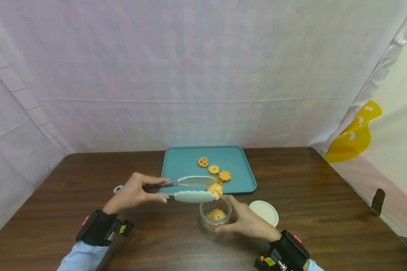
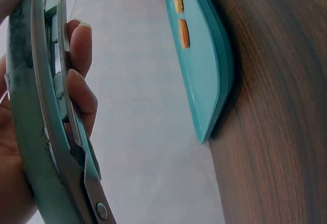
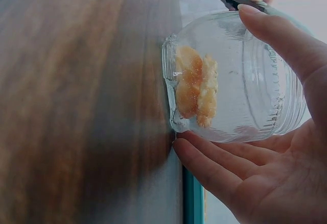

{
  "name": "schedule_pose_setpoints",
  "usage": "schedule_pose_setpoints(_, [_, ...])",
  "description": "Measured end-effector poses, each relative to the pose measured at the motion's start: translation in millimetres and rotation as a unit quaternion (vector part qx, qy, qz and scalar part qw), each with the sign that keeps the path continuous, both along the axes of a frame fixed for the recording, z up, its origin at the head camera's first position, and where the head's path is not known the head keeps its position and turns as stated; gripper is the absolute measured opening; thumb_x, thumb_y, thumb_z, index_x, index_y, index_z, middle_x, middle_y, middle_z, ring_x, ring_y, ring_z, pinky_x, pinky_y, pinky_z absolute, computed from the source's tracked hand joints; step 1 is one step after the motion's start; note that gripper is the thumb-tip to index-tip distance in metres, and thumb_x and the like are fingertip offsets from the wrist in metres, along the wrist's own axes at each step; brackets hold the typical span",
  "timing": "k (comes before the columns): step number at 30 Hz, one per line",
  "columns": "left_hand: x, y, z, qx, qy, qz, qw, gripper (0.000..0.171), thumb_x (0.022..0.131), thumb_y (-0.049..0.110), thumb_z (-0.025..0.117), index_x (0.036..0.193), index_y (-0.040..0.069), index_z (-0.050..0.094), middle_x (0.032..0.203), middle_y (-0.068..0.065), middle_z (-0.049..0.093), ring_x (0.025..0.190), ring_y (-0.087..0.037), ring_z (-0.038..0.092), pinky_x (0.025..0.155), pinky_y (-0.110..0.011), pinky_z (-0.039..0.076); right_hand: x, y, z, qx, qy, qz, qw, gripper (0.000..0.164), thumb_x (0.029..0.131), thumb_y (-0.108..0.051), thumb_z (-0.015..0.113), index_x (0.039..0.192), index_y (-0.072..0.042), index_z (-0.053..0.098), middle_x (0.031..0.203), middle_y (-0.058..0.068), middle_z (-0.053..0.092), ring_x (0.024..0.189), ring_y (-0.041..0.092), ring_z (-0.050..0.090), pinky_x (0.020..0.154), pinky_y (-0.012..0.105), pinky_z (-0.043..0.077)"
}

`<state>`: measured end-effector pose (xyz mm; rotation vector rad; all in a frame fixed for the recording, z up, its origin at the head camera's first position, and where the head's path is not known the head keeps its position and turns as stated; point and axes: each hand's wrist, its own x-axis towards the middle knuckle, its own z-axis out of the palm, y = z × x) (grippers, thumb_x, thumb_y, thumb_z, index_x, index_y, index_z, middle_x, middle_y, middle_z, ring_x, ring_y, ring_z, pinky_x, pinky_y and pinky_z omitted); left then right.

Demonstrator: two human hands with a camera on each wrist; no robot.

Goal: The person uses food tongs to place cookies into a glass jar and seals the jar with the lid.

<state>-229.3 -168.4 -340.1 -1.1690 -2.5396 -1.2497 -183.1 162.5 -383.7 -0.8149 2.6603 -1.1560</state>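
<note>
My left hand (image 1: 135,192) grips a pair of tongs (image 1: 194,196) with pale green ends, which point right across the front of the tray. At the tongs' tips is a golden scalloped cookie (image 1: 214,190), right at the far rim of a clear glass jar (image 1: 204,219). My right hand (image 1: 247,222) holds this jar from the right, with thumb and fingers on either side of its wall. Inside the jar, cookies (image 3: 190,81) lie at the bottom, as the right wrist view shows. In the left wrist view the tongs' metal arms (image 2: 71,106) run through the palm.
A blue-green tray (image 1: 183,160) lies at the back of the dark wooden table (image 1: 156,241) with several cookies (image 1: 213,169) on it, some pretzel-shaped or round. Beside my right hand rests a round white lid (image 1: 263,213). Pale cloth (image 1: 190,75) hangs behind the table.
</note>
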Motion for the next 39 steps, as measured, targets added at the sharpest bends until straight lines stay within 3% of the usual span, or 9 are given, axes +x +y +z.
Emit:
schedule_pose_setpoints(3, [0.8, 0.0, -0.6, 0.006, -0.008, -0.012, 0.9999, 0.049, 0.070, 0.024, 0.073, 0.113, 0.002, 0.062, 0.100, -0.012, 0.066, 0.075, -0.013, 0.063, 0.064, -0.025, 0.049, 0.4, 0.1, 0.7, 0.001, -0.008, 0.000, 1.000, 0.086, 0.070, -0.049, 0.069, 0.135, -0.008, 0.029, 0.122, 0.011, 0.052, 0.110, 0.021, 0.051, 0.087, 0.040, 0.040])
schedule_pose_setpoints(16, [1.4, -0.5, -0.5, -0.020, -0.037, -0.035, 0.9985, 0.052, 0.070, 0.030, 0.072, 0.113, 0.003, 0.062, 0.107, -0.013, 0.063, 0.088, -0.022, 0.062, 0.069, -0.025, 0.048, 0.2, -0.4, -0.6, -0.008, 0.025, 0.013, 1.000, 0.079, 0.069, -0.049, 0.069, 0.134, -0.020, 0.033, 0.122, 0.003, 0.053, 0.110, 0.018, 0.051, 0.088, 0.039, 0.040])
schedule_pose_setpoints(19, [0.5, 0.4, -1.3, -0.032, -0.039, -0.036, 0.9981, 0.052, 0.070, 0.032, 0.072, 0.112, 0.004, 0.063, 0.107, -0.013, 0.063, 0.072, -0.013, 0.061, 0.060, -0.022, 0.042, 0.5, -0.1, -0.3, -0.004, 0.017, 0.012, 1.000, 0.079, 0.070, -0.049, 0.068, 0.134, -0.020, 0.032, 0.122, 0.006, 0.054, 0.109, 0.019, 0.052, 0.087, 0.039, 0.041])
schedule_pose_setpoints(21, [0.2, 1.1, -1.6, -0.036, -0.037, -0.036, 0.9980, 0.052, 0.069, 0.032, 0.073, 0.111, 0.004, 0.063, 0.106, -0.013, 0.064, 0.057, -0.005, 0.049, 0.055, -0.023, 0.036, 0.6, 0.1, -0.3, -0.005, 0.008, 0.012, 1.000, 0.079, 0.070, -0.049, 0.068, 0.134, -0.019, 0.032, 0.121, 0.006, 0.054, 0.109, 0.019, 0.052, 0.087, 0.039, 0.041])
schedule_pose_setpoints(24, [0.2, 1.8, -2.1, -0.038, -0.038, -0.035, 0.9979, 0.053, 0.068, 0.032, 0.074, 0.111, 0.004, 0.063, 0.105, -0.014, 0.064, 0.051, -0.001, 0.031, 0.052, -0.023, 0.033, 0.5, 0.4, -0.6, -0.011, 0.002, 0.014, 1.000, 0.078, 0.071, -0.048, 0.068, 0.134, -0.019, 0.032, 0.122, 0.007, 0.054, 0.109, 0.020, 0.052, 0.088, 0.041, 0.040])
schedule_pose_setpoints(29, [0.4, 1.9, -2.2, -0.040, -0.036, -0.030, 0.9981, 0.054, 0.069, 0.033, 0.073, 0.112, 0.004, 0.062, 0.105, -0.013, 0.064, 0.056, -0.004, 0.049, 0.055, -0.024, 0.037, 0.0, 0.1, -0.6, -0.015, 0.003, 0.015, 1.000, 0.079, 0.070, -0.048, 0.069, 0.134, -0.020, 0.031, 0.123, 0.004, 0.053, 0.110, 0.019, 0.051, 0.088, 0.040, 0.040])
schedule_pose_setpoints(33, [-0.2, 1.7, -2.5, -0.037, -0.035, -0.020, 0.9985, 0.054, 0.069, 0.034, 0.073, 0.113, 0.004, 0.062, 0.106, -0.013, 0.064, 0.079, -0.014, 0.062, 0.063, -0.023, 0.044, 1.0, 0.2, 0.0, -0.017, 0.013, 0.015, 1.000, 0.080, 0.069, -0.048, 0.070, 0.135, -0.021, 0.033, 0.124, -0.001, 0.051, 0.111, 0.017, 0.050, 0.089, 0.038, 0.039])
schedule_pose_setpoints(35, [-0.4, 1.4, -2.8, -0.038, -0.036, -0.010, 0.9986, 0.054, 0.069, 0.034, 0.073, 0.113, 0.005, 0.062, 0.099, -0.010, 0.066, 0.069, -0.011, 0.060, 0.061, -0.023, 0.044, 1.0, 0.1, 0.0, -0.016, 0.013, 0.015, 1.000, 0.080, 0.069, -0.048, 0.070, 0.135, -0.021, 0.033, 0.126, 0.000, 0.050, 0.112, 0.017, 0.049, 0.089, 0.039, 0.039])
schedule_pose_setpoints(39, [-1.0, 1.2, -3.7, -0.038, -0.033, 0.020, 0.9986, 0.053, 0.070, 0.034, 0.073, 0.114, 0.007, 0.062, 0.072, -0.001, 0.065, 0.050, -0.002, 0.038, 0.052, -0.024, 0.035, -0.1, 0.1, -0.4, -0.013, 0.004, 0.015, 1.000, 0.081, 0.070, -0.047, 0.069, 0.136, -0.019, 0.030, 0.126, 0.005, 0.050, 0.112, 0.021, 0.049, 0.089, 0.042, 0.039])
